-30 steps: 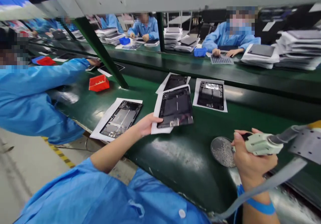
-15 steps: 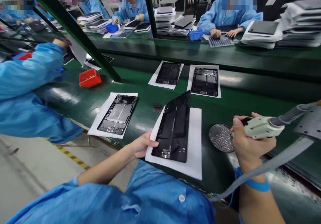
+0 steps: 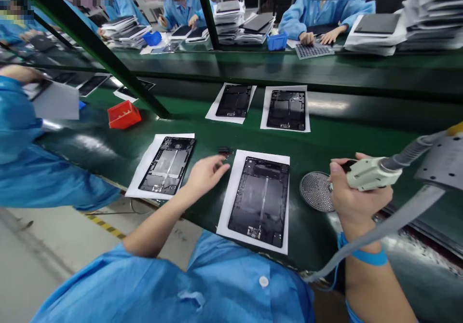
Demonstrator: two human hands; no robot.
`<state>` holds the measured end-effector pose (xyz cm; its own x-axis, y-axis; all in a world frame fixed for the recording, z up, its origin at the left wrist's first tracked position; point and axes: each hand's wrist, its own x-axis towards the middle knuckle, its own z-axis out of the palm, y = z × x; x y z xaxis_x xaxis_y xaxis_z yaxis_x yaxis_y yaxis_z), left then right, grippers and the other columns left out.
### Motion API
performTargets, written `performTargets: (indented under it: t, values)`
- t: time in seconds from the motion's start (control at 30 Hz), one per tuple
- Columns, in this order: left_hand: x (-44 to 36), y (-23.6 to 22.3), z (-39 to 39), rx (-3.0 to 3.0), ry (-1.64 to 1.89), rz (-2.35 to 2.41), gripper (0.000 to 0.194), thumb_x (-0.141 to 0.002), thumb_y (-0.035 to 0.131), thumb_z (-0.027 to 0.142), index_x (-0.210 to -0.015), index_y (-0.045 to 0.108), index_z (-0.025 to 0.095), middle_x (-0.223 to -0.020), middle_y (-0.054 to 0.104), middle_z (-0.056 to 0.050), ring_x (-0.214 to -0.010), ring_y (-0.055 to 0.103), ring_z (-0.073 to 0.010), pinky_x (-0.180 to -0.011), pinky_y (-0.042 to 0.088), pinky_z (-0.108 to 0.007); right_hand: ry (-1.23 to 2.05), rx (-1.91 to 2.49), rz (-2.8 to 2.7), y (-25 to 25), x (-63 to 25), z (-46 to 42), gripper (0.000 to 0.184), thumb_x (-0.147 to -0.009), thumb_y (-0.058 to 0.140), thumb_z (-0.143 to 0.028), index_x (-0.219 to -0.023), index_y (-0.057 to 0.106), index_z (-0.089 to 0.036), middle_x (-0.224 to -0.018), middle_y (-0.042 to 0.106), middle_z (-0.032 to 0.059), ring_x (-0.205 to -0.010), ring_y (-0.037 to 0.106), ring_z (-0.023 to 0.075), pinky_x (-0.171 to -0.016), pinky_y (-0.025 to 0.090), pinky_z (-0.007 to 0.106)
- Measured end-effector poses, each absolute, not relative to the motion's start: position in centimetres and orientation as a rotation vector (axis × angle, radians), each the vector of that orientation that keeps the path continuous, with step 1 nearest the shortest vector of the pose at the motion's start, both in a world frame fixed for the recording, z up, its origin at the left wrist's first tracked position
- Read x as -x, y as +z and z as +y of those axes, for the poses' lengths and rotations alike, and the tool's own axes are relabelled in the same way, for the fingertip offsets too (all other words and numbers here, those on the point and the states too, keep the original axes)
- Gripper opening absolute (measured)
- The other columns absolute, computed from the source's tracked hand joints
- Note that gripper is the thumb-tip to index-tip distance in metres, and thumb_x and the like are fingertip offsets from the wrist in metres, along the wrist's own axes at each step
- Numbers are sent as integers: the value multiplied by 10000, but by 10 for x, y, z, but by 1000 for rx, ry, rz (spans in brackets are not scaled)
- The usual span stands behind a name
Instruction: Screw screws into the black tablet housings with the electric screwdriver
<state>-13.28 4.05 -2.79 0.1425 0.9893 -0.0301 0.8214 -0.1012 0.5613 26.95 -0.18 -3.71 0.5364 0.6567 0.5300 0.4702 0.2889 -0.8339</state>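
Observation:
A dark tablet chassis (image 3: 261, 200) lies flat on a white sheet (image 3: 278, 238) on the green conveyor belt (image 3: 325, 144), right in front of me. My left hand (image 3: 204, 176) hovers just left of it, fingers loosely apart and holding nothing, fingertips close to a small dark part (image 3: 224, 150) on the belt. My right hand (image 3: 356, 198) is closed around the grey handle of a powered screwdriver (image 3: 371, 172) with a hose and cable. The tool sits beside a round perforated metal disc (image 3: 316, 191).
Another chassis on paper (image 3: 167, 164) lies to the left, and two more (image 3: 234, 100) (image 3: 286, 109) lie farther up the belt. A red bin (image 3: 123, 114) sits near a green post (image 3: 97, 48). A co-worker's blue sleeve (image 3: 21, 135) is at left. Workers and stacked trays (image 3: 383, 29) are across.
My left hand pulled the chassis and its sheet toward me, laid it flat from a tilted position, then let go. The right hand kept hold of the screwdriver.

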Motion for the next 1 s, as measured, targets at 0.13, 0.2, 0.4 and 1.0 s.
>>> performTargets:
  t: [0.13, 0.2, 0.4, 1.0]
  values:
    - [118, -38, 96, -2291, 339, 2074, 455, -1091, 791, 508, -1407, 842, 185, -1372, 786, -197, -1208, 799, -392, -1012, 631, -436, 139, 1257, -1078, -28, -264, 0, 466, -911, 927, -534, -1189, 730, -217, -862, 838, 65, -678, 826, 293, -754, 771, 524]
    - [116, -45, 110, -2326, 255, 2048, 341, -1112, 756, 436, -1301, 871, 176, -1345, 788, -200, -1223, 801, -389, -1072, 641, -446, 147, 1265, -1086, -27, -264, 0, 477, -918, 917, -532, -1212, 737, -201, -877, 846, 77, -697, 836, 294, -745, 770, 505]
    - [147, -62, 116, -2396, 582, 1699, 322, -1074, 730, 228, -1372, 853, 225, -1587, 769, -153, -1466, 751, -335, -1321, 588, -483, 156, 1277, -1095, -31, -263, -1, 481, -949, 910, -583, -1220, 757, -216, -875, 845, 72, -717, 843, 293, -757, 773, 511]
    - [147, -50, 106, -2255, 1152, 1577, 80, -1018, 785, 313, -969, 792, 251, -1026, 858, -74, -1028, 806, -254, -1022, 686, -434, 148, 1319, -1127, -36, -265, -6, 307, -952, 896, -456, -1117, 753, -240, -965, 865, 77, -811, 866, 284, -843, 765, 500]
